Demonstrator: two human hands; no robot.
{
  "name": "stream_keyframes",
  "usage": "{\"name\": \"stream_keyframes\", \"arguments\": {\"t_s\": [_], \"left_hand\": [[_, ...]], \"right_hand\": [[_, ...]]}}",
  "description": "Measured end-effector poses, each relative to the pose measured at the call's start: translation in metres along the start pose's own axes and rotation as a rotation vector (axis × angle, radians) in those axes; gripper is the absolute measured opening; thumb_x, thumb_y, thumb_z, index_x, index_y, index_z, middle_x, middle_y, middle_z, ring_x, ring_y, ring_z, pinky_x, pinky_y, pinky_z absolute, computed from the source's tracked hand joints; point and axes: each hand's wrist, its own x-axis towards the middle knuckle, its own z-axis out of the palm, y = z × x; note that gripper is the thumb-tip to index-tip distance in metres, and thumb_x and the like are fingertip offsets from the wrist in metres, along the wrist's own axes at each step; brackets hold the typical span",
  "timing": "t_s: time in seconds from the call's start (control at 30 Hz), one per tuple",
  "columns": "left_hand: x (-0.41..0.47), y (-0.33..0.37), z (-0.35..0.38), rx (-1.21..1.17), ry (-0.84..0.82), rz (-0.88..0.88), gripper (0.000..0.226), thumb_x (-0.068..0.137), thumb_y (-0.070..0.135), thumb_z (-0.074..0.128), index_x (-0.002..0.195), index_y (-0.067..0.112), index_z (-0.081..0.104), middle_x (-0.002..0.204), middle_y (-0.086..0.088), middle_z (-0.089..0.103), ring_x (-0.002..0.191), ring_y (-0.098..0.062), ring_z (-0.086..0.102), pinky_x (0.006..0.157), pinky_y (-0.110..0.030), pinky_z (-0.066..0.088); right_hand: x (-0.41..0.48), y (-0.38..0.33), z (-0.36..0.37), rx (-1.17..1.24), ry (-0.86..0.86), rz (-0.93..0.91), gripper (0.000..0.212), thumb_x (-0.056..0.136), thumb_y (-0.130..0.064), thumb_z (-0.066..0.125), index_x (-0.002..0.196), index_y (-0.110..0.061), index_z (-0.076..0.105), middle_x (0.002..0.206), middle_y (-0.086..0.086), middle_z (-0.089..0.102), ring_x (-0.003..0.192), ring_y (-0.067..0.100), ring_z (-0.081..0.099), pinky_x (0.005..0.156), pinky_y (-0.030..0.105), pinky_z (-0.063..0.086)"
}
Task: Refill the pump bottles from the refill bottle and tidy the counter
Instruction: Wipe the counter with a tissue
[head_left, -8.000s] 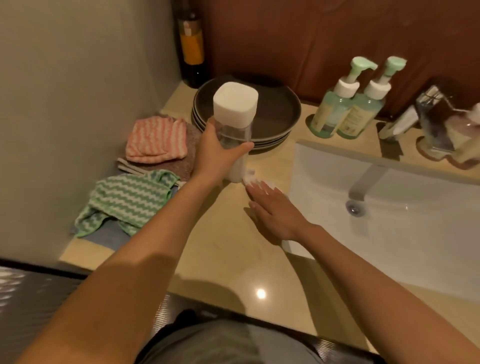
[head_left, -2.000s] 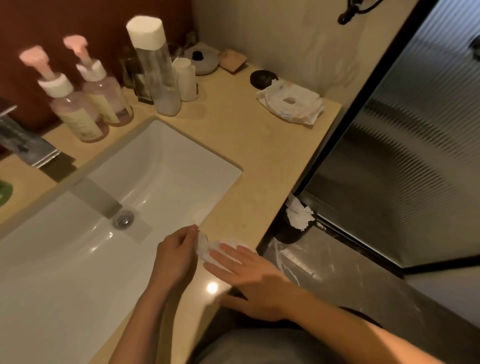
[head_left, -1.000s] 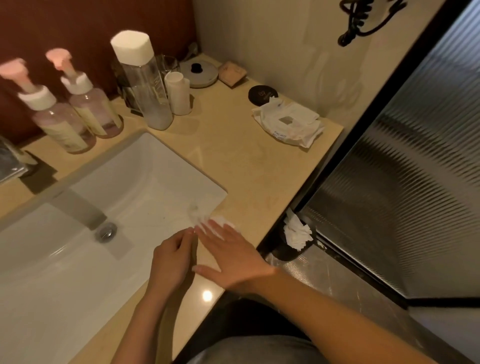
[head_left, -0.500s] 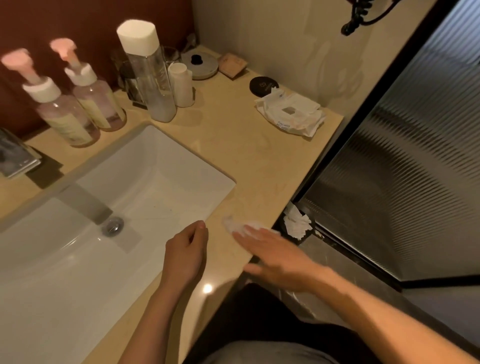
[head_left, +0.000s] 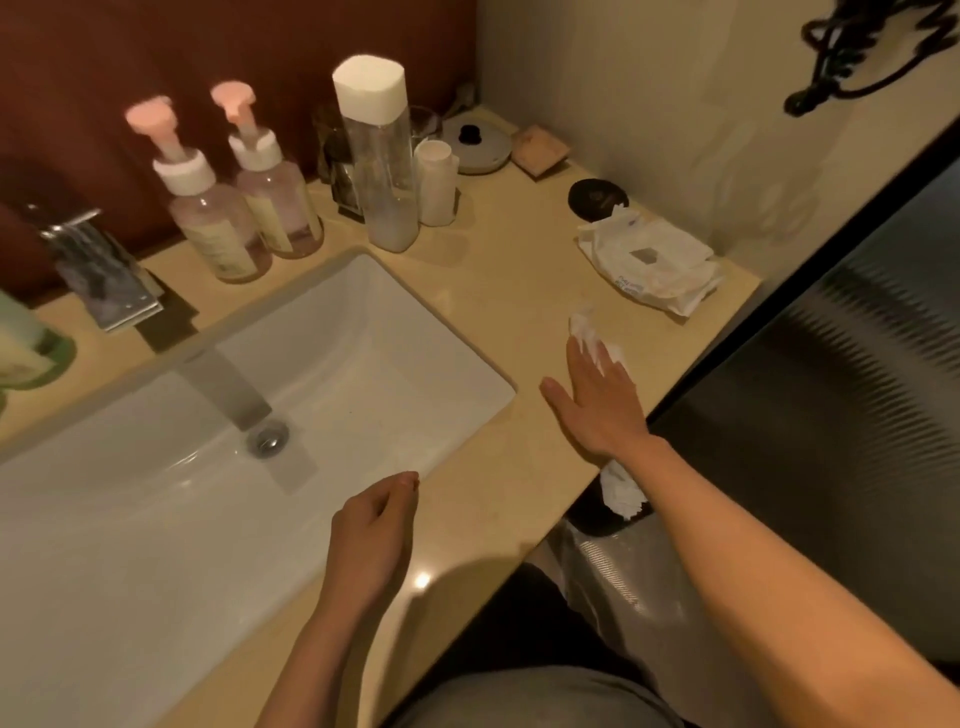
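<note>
My right hand (head_left: 597, 402) lies flat with straight fingers on the beige counter (head_left: 498, 291), pressing a crumpled white tissue (head_left: 584, 327) that shows past its fingertips. My left hand (head_left: 371, 535) hovers over the sink's front right corner, fingers loosely curled and holding nothing. The tall clear refill bottle (head_left: 382, 156) with a white cap stands at the back by the sink corner. Left of it stand two pink pump bottles (head_left: 208, 208) (head_left: 272, 192). A green pump bottle (head_left: 26, 353) shows at the left edge.
White sink (head_left: 156, 493) with a chrome tap (head_left: 98, 270) fills the left. A wet-wipe pack (head_left: 652, 265), black round lid (head_left: 597, 197), small white bottle (head_left: 436, 182), a lid and a soap bar sit at the back right. A bin with tissues (head_left: 621, 493) stands below the counter edge.
My right hand has slid the tissue away from me along the counter, toward the wipe pack. My left hand has let go of the tissue and stays near the sink edge.
</note>
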Motion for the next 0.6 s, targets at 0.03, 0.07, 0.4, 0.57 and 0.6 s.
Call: {"name": "stream_keyframes", "arguments": {"t_s": [0.03, 0.07, 0.4, 0.57, 0.6], "left_hand": [[0.003, 0.003, 0.004, -0.024, 0.025, -0.025, 0.022, 0.095, 0.036, 0.043, 0.088, 0.027, 0.062, 0.083, 0.011, 0.052, 0.063, -0.003, 0.041, 0.057, -0.003, 0.031], [0.006, 0.005, 0.007, -0.032, 0.044, -0.046, 0.024, 0.097, 0.031, 0.043, 0.099, 0.025, 0.067, 0.085, 0.015, 0.057, 0.067, 0.005, 0.047, 0.059, 0.000, 0.032], [0.047, 0.048, 0.059, -0.049, 0.011, -0.052, 0.023, 0.098, 0.026, 0.042, 0.085, 0.028, 0.061, 0.083, 0.014, 0.059, 0.072, 0.006, 0.049, 0.061, 0.003, 0.033], [0.056, 0.047, 0.074, -0.017, -0.004, -0.103, 0.022, 0.097, 0.034, 0.039, 0.079, 0.024, 0.047, 0.080, 0.006, 0.048, 0.071, -0.007, 0.041, 0.061, -0.012, 0.030], [0.058, 0.048, 0.075, -0.020, 0.019, -0.125, 0.025, 0.098, 0.034, 0.039, 0.078, 0.027, 0.051, 0.078, 0.008, 0.052, 0.071, -0.006, 0.044, 0.064, -0.013, 0.032]], "right_hand": [[-0.001, -0.007, 0.001, 0.003, -0.017, -0.036, 0.073, 0.094, -0.062, 0.013, 0.150, -0.021, -0.010, 0.158, -0.002, -0.010, 0.144, 0.014, -0.014, 0.118, 0.036, -0.005], [-0.004, -0.015, 0.003, 0.001, -0.038, -0.083, 0.073, 0.094, -0.063, 0.012, 0.150, -0.022, -0.011, 0.157, -0.004, -0.013, 0.144, 0.013, -0.016, 0.117, 0.035, -0.007], [-0.060, 0.021, -0.020, -0.144, -0.352, -0.789, 0.069, 0.096, -0.055, 0.030, 0.151, -0.031, -0.005, 0.153, -0.017, -0.012, 0.139, 0.000, -0.023, 0.111, 0.022, -0.017], [-0.014, 0.081, -0.065, -0.268, -0.555, -0.972, 0.061, 0.099, -0.054, 0.028, 0.149, -0.040, -0.004, 0.156, -0.019, -0.004, 0.141, -0.001, -0.016, 0.116, 0.025, -0.009], [0.008, 0.085, -0.074, -0.283, -0.565, -0.998, 0.059, 0.099, -0.053, 0.029, 0.148, -0.040, -0.002, 0.155, -0.018, -0.003, 0.142, -0.001, -0.014, 0.116, 0.024, -0.008]]}}
